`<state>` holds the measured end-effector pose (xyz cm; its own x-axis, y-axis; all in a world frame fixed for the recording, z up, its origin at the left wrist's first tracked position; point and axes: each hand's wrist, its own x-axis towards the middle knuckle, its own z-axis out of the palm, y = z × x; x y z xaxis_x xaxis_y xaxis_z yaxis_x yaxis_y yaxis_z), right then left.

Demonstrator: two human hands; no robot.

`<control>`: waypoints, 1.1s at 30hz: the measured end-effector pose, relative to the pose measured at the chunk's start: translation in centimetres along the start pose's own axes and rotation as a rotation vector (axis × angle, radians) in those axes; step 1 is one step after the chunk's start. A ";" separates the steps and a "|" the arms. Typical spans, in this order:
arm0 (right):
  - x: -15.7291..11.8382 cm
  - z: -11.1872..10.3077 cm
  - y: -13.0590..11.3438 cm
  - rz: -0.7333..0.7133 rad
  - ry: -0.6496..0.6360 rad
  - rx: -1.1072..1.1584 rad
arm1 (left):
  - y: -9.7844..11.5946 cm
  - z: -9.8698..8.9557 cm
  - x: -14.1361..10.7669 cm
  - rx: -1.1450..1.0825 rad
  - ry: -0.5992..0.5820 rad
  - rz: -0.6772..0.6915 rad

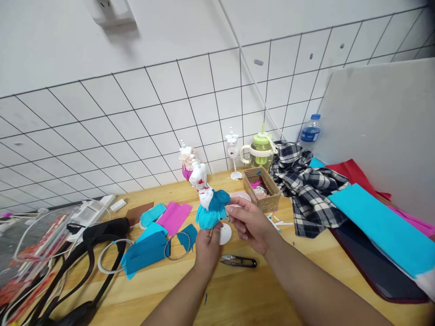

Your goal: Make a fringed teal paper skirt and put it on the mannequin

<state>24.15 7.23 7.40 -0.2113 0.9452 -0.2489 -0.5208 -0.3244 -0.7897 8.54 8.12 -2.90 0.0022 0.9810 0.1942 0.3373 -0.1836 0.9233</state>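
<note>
A miniature white dress form [205, 194] leans slightly in front of me, wearing a ruffled turquoise paper skirt [208, 218]. Over the skirt's right side lies a darker blue crepe paper piece [220, 199]. Closed beneath the skirt, my left hand [208, 246] holds the dress form by its stand, with the round white base [225, 234] showing beside the fingers. My right hand [249, 222] pinches the right edge of the blue crepe paper piece between thumb and index finger. Thread snips [239, 261] lie on the wooden table just below the hands.
Blue paper sheets [146, 249], a magenta sheet [175, 218] and metal rings [113, 256] lie left, near black straps [90, 253]. Behind stand another dress form [233, 151], a cardboard box [261, 188] and a green-lidded jug [261, 149]. Checked cloth [306, 185] is at right.
</note>
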 end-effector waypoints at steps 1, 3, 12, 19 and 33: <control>0.0 0.0 0.0 0.002 0.011 0.010 | 0.0 0.0 0.1 0.010 0.010 0.008; 0.0 0.0 -0.1 -0.003 0.027 0.059 | 0.0 0.0 0.2 0.030 0.022 0.031; -0.6 0.6 -0.4 -0.050 0.104 0.242 | -0.2 -0.1 0.3 0.089 0.054 0.136; -0.3 0.6 0.4 -0.265 0.218 0.073 | 0.1 0.0 0.4 0.115 0.044 0.155; -0.5 0.7 0.6 -0.286 0.208 0.051 | -0.5 0.3 0.0 0.120 -0.039 0.107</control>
<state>23.37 6.55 7.39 0.1194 0.9837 -0.1345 -0.5761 -0.0417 -0.8163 8.68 8.22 -3.49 0.0804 0.9583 0.2743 0.4429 -0.2809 0.8515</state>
